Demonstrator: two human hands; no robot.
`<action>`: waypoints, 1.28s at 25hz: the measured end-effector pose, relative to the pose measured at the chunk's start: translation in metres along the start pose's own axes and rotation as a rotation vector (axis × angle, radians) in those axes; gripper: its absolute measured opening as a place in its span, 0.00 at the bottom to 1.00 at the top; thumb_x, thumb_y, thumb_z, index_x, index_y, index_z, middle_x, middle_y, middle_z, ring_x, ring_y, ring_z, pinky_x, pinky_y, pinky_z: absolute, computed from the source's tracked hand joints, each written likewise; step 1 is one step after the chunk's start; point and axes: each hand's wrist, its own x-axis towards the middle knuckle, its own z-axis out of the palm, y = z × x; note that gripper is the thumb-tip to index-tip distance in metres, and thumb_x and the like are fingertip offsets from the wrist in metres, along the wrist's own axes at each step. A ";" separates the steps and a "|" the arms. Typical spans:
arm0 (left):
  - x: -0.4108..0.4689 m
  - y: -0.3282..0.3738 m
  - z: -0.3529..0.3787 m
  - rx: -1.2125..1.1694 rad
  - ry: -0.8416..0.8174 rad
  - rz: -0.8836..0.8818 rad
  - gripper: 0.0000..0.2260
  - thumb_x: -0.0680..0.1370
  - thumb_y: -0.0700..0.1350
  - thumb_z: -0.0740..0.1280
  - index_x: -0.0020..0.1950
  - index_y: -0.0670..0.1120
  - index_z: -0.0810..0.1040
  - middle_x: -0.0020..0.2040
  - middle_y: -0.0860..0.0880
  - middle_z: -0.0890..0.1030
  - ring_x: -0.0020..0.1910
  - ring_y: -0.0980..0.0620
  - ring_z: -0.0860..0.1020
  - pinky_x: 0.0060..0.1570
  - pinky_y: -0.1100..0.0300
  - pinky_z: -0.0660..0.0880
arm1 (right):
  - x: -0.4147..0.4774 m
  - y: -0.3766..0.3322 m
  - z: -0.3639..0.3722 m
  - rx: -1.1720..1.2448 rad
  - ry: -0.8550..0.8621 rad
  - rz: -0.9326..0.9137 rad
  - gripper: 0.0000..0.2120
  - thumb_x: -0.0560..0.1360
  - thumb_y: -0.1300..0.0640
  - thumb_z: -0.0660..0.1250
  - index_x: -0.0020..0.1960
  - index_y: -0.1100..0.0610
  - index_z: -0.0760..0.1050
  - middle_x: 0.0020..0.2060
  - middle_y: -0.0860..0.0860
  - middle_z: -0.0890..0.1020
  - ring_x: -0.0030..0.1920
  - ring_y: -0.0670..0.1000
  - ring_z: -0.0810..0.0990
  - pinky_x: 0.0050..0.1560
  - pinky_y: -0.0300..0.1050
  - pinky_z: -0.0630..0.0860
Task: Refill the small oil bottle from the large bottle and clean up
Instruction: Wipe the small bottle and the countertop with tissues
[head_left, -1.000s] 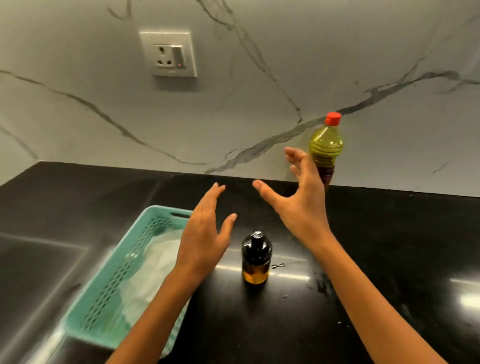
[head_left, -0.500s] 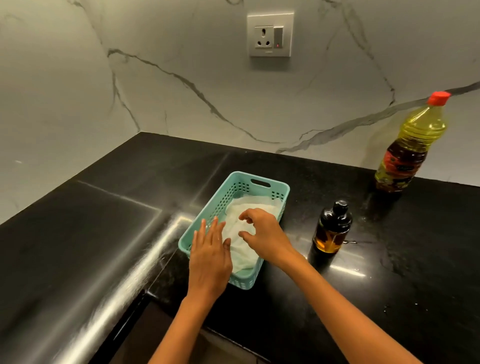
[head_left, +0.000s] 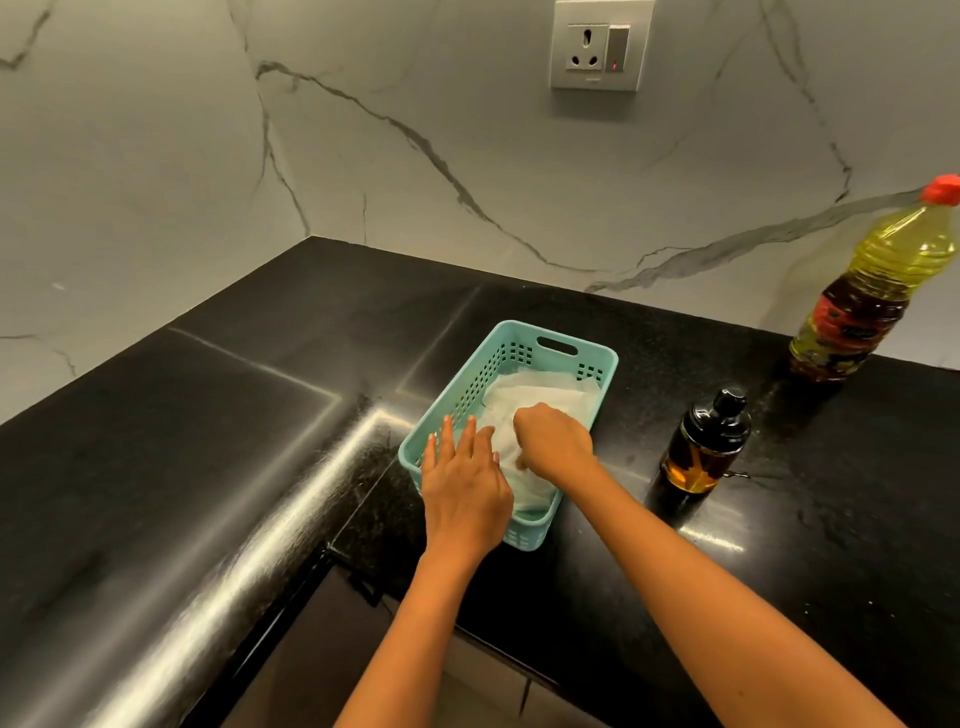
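Right hand (head_left: 553, 441) clutches white cloth (head_left: 540, 397), fingertips hidden; left hand (head_left: 462, 483) flat over basket (head_left: 511, 330) corner

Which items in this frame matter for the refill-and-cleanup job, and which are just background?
In the job: small oil bottle; large oil bottle; white tissue in the teal basket; right hand gripping the tissue; left hand flat over the basket's near edge.

Just there: wall socket; black countertop; marble wall.
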 end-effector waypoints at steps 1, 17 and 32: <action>0.000 0.000 0.000 0.002 -0.009 0.000 0.19 0.81 0.46 0.48 0.73 0.49 0.60 0.76 0.48 0.57 0.76 0.47 0.46 0.73 0.51 0.41 | 0.000 0.000 0.000 -0.010 -0.046 -0.016 0.14 0.71 0.51 0.71 0.51 0.58 0.74 0.49 0.54 0.79 0.50 0.56 0.79 0.43 0.45 0.71; 0.001 0.001 -0.003 -0.014 -0.052 -0.022 0.20 0.81 0.46 0.48 0.74 0.49 0.56 0.75 0.49 0.59 0.76 0.48 0.49 0.73 0.51 0.43 | -0.003 0.021 -0.020 0.875 0.240 0.085 0.04 0.77 0.58 0.62 0.45 0.58 0.70 0.42 0.54 0.77 0.43 0.51 0.76 0.43 0.45 0.74; 0.028 0.033 -0.039 -0.754 0.193 -0.166 0.08 0.75 0.46 0.68 0.53 0.47 0.78 0.49 0.50 0.81 0.50 0.52 0.79 0.52 0.53 0.77 | -0.025 0.042 -0.063 1.465 0.295 0.203 0.01 0.76 0.60 0.66 0.46 0.56 0.74 0.47 0.56 0.80 0.48 0.54 0.80 0.48 0.48 0.80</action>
